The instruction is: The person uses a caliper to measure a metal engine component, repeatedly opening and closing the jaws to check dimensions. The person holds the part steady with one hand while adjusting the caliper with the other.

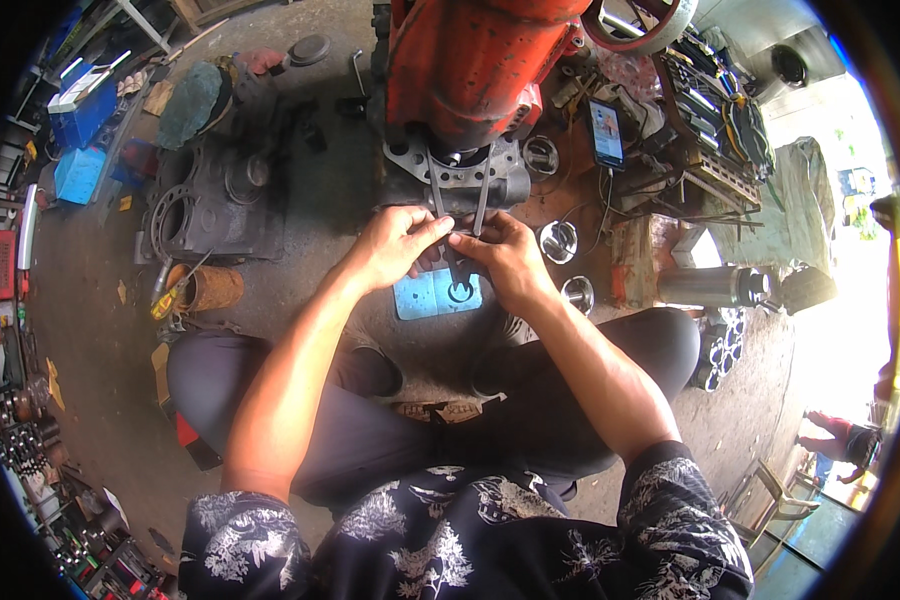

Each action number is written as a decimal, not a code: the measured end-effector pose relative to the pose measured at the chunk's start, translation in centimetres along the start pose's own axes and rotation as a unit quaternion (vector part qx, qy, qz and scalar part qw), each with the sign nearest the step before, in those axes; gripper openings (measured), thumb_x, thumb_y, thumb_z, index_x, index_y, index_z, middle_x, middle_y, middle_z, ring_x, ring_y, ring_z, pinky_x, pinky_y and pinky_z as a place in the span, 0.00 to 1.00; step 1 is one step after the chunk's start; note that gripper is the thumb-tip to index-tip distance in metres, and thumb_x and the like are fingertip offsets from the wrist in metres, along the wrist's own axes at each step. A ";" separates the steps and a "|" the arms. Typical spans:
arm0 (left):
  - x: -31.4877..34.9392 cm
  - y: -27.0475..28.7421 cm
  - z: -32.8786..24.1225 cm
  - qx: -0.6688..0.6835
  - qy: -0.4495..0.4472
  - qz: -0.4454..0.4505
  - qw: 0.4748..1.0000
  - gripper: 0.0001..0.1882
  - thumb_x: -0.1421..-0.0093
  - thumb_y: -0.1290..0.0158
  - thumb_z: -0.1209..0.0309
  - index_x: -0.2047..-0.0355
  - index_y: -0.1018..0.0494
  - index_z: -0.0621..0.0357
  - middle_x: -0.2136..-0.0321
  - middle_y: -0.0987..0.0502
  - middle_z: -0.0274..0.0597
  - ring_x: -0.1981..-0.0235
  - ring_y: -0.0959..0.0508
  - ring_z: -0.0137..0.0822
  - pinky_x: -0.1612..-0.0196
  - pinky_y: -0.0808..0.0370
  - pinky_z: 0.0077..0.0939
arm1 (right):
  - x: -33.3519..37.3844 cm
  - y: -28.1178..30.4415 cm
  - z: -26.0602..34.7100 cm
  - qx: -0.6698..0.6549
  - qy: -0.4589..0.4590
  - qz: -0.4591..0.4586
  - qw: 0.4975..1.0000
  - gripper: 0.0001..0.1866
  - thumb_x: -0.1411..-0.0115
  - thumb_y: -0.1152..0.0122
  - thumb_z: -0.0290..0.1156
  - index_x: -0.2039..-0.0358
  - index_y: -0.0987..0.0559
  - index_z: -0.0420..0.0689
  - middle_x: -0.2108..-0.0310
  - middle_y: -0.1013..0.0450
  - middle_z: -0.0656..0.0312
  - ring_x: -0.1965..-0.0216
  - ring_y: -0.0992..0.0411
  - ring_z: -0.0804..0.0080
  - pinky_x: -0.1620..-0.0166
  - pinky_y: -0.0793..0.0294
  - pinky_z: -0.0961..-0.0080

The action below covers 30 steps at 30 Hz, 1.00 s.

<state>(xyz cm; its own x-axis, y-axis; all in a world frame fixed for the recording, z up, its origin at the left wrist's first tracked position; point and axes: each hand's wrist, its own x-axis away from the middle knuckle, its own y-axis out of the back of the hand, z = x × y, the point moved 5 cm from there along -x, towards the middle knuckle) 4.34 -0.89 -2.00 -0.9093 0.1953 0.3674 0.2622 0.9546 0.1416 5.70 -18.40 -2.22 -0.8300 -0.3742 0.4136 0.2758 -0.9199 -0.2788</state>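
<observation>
My left hand (395, 245) and my right hand (507, 258) meet in front of the engine part, thumbs and fingers pinched together. Between them is a dark metal piece with a forked lower end (461, 276); the fingers hide much of it, and its kind is unclear. Two thin metal bars (436, 182) stretch from beside the fingers up to a grey metal flange with holes (410, 160). Above this flange rises a large orange-red machine housing (470, 75). Below my hands, a light blue card (422, 298) with a dark ring-shaped mark lies on the floor.
Several pistons (558, 242) stand right of my hands. A phone (605, 135) and a tool rack (715, 150) are farther right, a steel flask (710, 287) nearer. At left are an engine block (205, 205), a rusty can (215, 288) and blue boxes (82, 115).
</observation>
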 end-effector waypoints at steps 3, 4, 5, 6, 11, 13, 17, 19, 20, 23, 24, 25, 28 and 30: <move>-0.1 0.0 0.1 -0.004 -0.011 0.000 1.000 0.22 0.30 0.46 0.53 0.66 0.22 0.64 0.78 0.21 0.37 0.77 0.20 0.26 0.76 0.23 0.24 | -0.1 0.1 -0.2 -0.005 -0.012 -0.011 1.000 0.23 0.41 0.29 0.22 0.48 0.27 0.31 0.55 0.20 0.51 0.55 0.21 0.69 0.48 0.21 0.74; -0.1 0.0 0.1 -0.004 -0.010 0.000 1.000 0.22 0.30 0.46 0.53 0.66 0.22 0.64 0.78 0.21 0.37 0.77 0.20 0.27 0.76 0.23 0.24 | -0.1 0.1 -0.2 -0.009 -0.010 -0.008 1.000 0.23 0.41 0.29 0.22 0.48 0.27 0.31 0.55 0.20 0.51 0.55 0.21 0.69 0.48 0.22 0.74; -0.2 0.0 0.2 -0.003 -0.009 0.000 1.000 0.22 0.30 0.46 0.53 0.66 0.22 0.64 0.78 0.21 0.37 0.77 0.20 0.27 0.76 0.23 0.24 | -0.1 0.1 -0.1 -0.011 -0.011 -0.006 1.000 0.23 0.42 0.29 0.22 0.48 0.27 0.31 0.55 0.20 0.51 0.55 0.21 0.69 0.48 0.22 0.74; -0.2 0.0 0.2 0.001 -0.007 0.001 1.000 0.22 0.30 0.46 0.53 0.66 0.22 0.64 0.77 0.21 0.37 0.77 0.20 0.27 0.76 0.23 0.24 | -0.2 0.1 -0.1 -0.011 -0.013 -0.005 1.000 0.23 0.42 0.29 0.21 0.48 0.27 0.31 0.55 0.20 0.51 0.55 0.21 0.69 0.48 0.22 0.74; -0.1 0.0 0.1 -0.002 -0.006 0.001 1.000 0.22 0.30 0.46 0.53 0.65 0.21 0.63 0.77 0.20 0.37 0.77 0.20 0.27 0.75 0.23 0.24 | -0.1 0.1 0.1 -0.008 -0.008 -0.004 1.000 0.23 0.42 0.29 0.22 0.48 0.27 0.31 0.55 0.20 0.52 0.55 0.21 0.69 0.49 0.22 0.75; -0.1 0.1 0.0 -0.003 -0.006 0.002 1.000 0.22 0.30 0.46 0.53 0.65 0.21 0.63 0.77 0.20 0.38 0.77 0.20 0.27 0.75 0.23 0.24 | 0.0 0.1 0.1 -0.008 -0.010 -0.005 1.000 0.23 0.42 0.29 0.22 0.48 0.27 0.31 0.55 0.20 0.52 0.55 0.21 0.69 0.48 0.22 0.75; 0.0 0.0 -0.3 -0.006 -0.001 0.003 1.000 0.22 0.29 0.46 0.53 0.66 0.23 0.63 0.77 0.21 0.37 0.76 0.20 0.27 0.75 0.24 0.23 | -0.1 -0.1 0.1 -0.012 0.007 -0.010 1.000 0.23 0.42 0.28 0.23 0.50 0.26 0.31 0.57 0.20 0.52 0.58 0.21 0.69 0.53 0.22 0.74; 0.0 0.0 -0.3 -0.006 0.004 0.004 1.000 0.22 0.29 0.47 0.53 0.66 0.23 0.63 0.77 0.21 0.37 0.76 0.20 0.27 0.74 0.24 0.22 | -0.1 -0.1 0.1 -0.009 0.009 -0.011 1.000 0.23 0.42 0.28 0.24 0.50 0.26 0.31 0.57 0.20 0.52 0.58 0.21 0.69 0.53 0.22 0.73; 0.1 0.0 -0.3 -0.006 0.006 0.004 1.000 0.22 0.29 0.47 0.53 0.66 0.23 0.63 0.77 0.21 0.38 0.76 0.20 0.27 0.74 0.24 0.22 | 0.0 0.0 0.2 -0.004 0.000 -0.010 1.000 0.23 0.42 0.28 0.23 0.49 0.27 0.31 0.56 0.20 0.52 0.56 0.21 0.69 0.51 0.22 0.74; 0.1 0.0 -0.2 -0.002 0.006 0.007 1.000 0.22 0.29 0.47 0.53 0.66 0.23 0.63 0.77 0.21 0.38 0.76 0.20 0.27 0.74 0.24 0.22 | 0.1 0.0 0.1 -0.009 -0.007 -0.005 1.000 0.23 0.42 0.29 0.22 0.48 0.27 0.31 0.55 0.21 0.52 0.54 0.21 0.69 0.48 0.22 0.74; 0.1 -0.1 -0.1 0.005 0.005 0.010 1.000 0.22 0.29 0.47 0.53 0.66 0.23 0.63 0.77 0.21 0.38 0.76 0.20 0.27 0.74 0.24 0.22 | 0.1 0.0 0.1 -0.014 -0.006 -0.002 1.000 0.23 0.42 0.29 0.22 0.48 0.27 0.31 0.55 0.21 0.52 0.54 0.21 0.69 0.48 0.22 0.74; 0.0 0.0 -0.1 -0.002 0.001 0.007 1.000 0.22 0.29 0.47 0.53 0.66 0.22 0.63 0.77 0.21 0.38 0.76 0.20 0.27 0.75 0.23 0.22 | 0.0 0.0 0.1 -0.018 -0.008 -0.003 1.000 0.23 0.42 0.29 0.22 0.48 0.27 0.31 0.55 0.21 0.52 0.54 0.21 0.69 0.48 0.22 0.74; -0.2 0.0 0.0 -0.006 -0.005 0.004 1.000 0.23 0.30 0.46 0.52 0.64 0.21 0.63 0.76 0.19 0.39 0.76 0.19 0.28 0.75 0.22 0.24 | -0.1 0.0 0.1 -0.019 -0.013 -0.006 1.000 0.24 0.42 0.29 0.22 0.48 0.27 0.31 0.55 0.21 0.52 0.54 0.21 0.69 0.48 0.22 0.74; -0.2 0.0 0.1 -0.004 -0.002 0.005 1.000 0.23 0.30 0.46 0.52 0.64 0.21 0.63 0.76 0.19 0.39 0.76 0.19 0.28 0.75 0.22 0.24 | 0.0 0.1 0.1 -0.006 -0.018 -0.007 1.000 0.24 0.42 0.29 0.22 0.48 0.27 0.31 0.54 0.21 0.52 0.54 0.21 0.69 0.48 0.22 0.75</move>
<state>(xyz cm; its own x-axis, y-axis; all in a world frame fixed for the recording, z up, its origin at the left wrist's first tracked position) 4.51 -0.89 -2.11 -0.9078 0.2057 0.3655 0.2738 0.9508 0.1451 5.81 -18.49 -2.14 -0.8155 -0.3652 0.4490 0.2578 -0.9238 -0.2832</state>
